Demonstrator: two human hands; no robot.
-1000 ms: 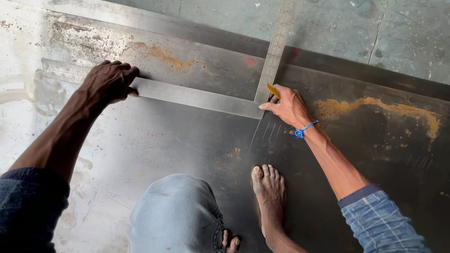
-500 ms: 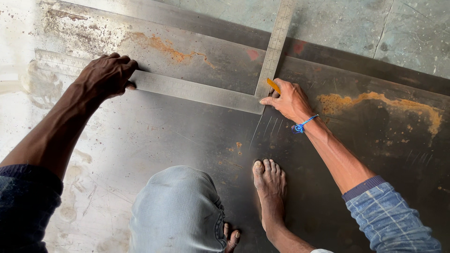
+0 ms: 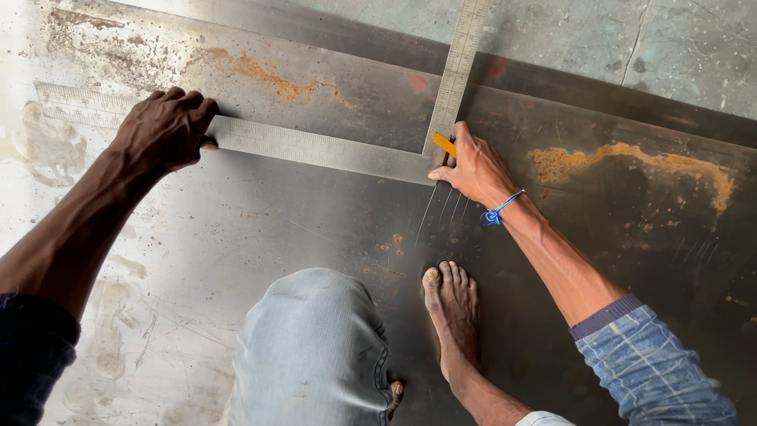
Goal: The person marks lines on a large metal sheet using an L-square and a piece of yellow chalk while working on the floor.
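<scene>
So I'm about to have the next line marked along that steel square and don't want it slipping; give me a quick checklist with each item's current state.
1. Left hand pressing down the long arm of the steel square: ok.
2. Square lying flat on the metal sheet: ok, as far as can be seen.
3. Right hand gripping the yellow marker at the square's inner corner: ok.
4. Marker tip touching the sheet: cannot tell, hidden by fingers.
5. Bare foot clear of the square: ok.
</scene>
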